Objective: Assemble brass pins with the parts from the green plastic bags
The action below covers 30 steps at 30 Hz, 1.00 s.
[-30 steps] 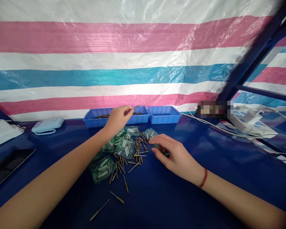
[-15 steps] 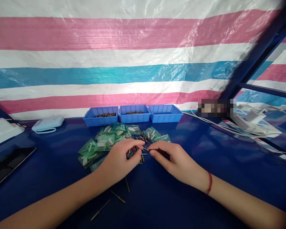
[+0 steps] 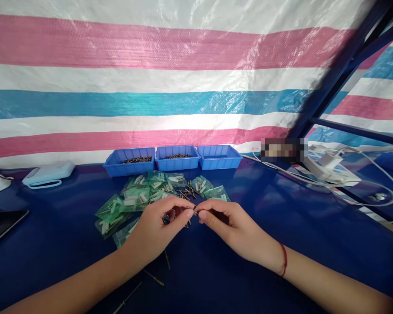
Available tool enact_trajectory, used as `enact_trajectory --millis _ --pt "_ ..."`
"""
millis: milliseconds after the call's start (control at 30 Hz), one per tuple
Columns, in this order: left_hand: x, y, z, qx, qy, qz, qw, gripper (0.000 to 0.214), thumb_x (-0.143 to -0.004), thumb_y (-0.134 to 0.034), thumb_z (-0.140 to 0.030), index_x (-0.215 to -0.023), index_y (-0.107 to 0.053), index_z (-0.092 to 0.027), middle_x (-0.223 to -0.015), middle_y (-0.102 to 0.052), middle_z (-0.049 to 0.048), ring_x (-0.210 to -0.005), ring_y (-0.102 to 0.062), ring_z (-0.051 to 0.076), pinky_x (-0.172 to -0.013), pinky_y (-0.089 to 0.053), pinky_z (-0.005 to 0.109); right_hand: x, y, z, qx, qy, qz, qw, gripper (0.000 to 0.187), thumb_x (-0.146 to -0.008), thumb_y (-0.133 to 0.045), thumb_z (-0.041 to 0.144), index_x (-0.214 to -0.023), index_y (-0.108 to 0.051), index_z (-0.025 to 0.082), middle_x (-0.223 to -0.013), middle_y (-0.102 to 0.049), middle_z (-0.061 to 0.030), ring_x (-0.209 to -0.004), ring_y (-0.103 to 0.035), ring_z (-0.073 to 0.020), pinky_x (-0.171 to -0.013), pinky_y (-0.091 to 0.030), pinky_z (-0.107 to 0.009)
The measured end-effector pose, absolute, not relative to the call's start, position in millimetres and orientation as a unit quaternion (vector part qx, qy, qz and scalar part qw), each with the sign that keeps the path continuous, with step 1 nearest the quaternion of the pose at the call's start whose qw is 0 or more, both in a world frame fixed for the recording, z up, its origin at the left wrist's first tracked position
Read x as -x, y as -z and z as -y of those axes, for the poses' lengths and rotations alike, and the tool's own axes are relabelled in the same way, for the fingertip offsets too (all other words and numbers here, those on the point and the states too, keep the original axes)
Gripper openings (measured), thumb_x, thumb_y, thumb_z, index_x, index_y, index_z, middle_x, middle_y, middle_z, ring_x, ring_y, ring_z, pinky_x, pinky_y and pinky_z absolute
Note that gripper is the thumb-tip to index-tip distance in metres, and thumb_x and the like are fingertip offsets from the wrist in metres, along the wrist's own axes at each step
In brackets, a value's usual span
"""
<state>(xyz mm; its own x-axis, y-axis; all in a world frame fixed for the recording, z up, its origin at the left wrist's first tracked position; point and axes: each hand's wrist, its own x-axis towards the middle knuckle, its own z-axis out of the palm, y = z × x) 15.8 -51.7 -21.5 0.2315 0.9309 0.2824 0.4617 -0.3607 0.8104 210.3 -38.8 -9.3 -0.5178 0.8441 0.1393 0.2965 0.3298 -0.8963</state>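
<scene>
Two bins [image 3: 129,169], mid-frame, held rivets [image 3: 138,159]; work looked part-done, with loose rivets [image 3: 189,192] and bags [image 3: 138,199] outstanding on the table [image 3: 203,279] below them. At lower centre, left hand [image 3: 163,220] and right hand [image 3: 232,222] closely pinched one rivet [image 3: 195,211] between them.

A hand could pass over the glossy dark blue tabletop [image 3: 268,205] between the person's bare right hand [image 3: 231,222] and the looping white cables [image 3: 309,178] farther right. Ahead, green-tinted plastic packets [image 3: 136,197] and slim brass-coloured metal rivets [image 3: 187,192] obstruct the way to three ribbed blue plastic trays [image 3: 177,164].
</scene>
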Motion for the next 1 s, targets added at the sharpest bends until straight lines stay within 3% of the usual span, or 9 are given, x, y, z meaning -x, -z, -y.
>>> enact_trajectory --millis 300,667,1000 --pt "-18.9 16.5 55.3 -0.692 -0.415 -0.508 0.302 0.013 -0.085 -0.059 -0.030 -0.089 -0.070 -0.023 -0.077 -0.068 -0.0011 -0.063 -0.058 0.013 -0.059 -0.048 0.023 -209.4 11.0 37.2 0.381 -0.468 0.720 0.342 0.023 -0.089 -0.055 0.039 -0.083 -0.063 0.019 -0.072 -0.057 -0.0001 -0.065 -0.050 -0.0126 -0.060 -0.041 -0.025" --pt "-20.1 18.8 57.4 -0.666 -0.427 -0.507 0.342 0.016 -0.085 -0.059 -0.033 -0.093 -0.070 -0.024 -0.080 -0.069 0.0001 -0.067 -0.062 0.014 -0.060 -0.051 0.024 -208.1 10.0 37.2 0.386 -0.487 0.685 0.380 0.020 -0.084 -0.062 0.038 -0.086 -0.064 0.018 -0.078 -0.061 -0.0011 -0.072 -0.055 -0.0136 -0.067 -0.046 -0.027" --pt "-21.1 20.5 58.3 -0.656 -0.441 -0.500 0.355 0.017 -0.085 -0.059 -0.031 -0.095 -0.071 -0.023 -0.084 -0.071 0.0013 -0.072 -0.064 0.016 -0.063 -0.052 0.025 -208.0 8.8 36.2 0.399 -0.479 0.678 0.388 0.022 -0.083 -0.063 0.042 -0.081 -0.064 0.019 -0.070 -0.060 0.0002 -0.063 -0.054 -0.0125 -0.058 -0.046 -0.025"
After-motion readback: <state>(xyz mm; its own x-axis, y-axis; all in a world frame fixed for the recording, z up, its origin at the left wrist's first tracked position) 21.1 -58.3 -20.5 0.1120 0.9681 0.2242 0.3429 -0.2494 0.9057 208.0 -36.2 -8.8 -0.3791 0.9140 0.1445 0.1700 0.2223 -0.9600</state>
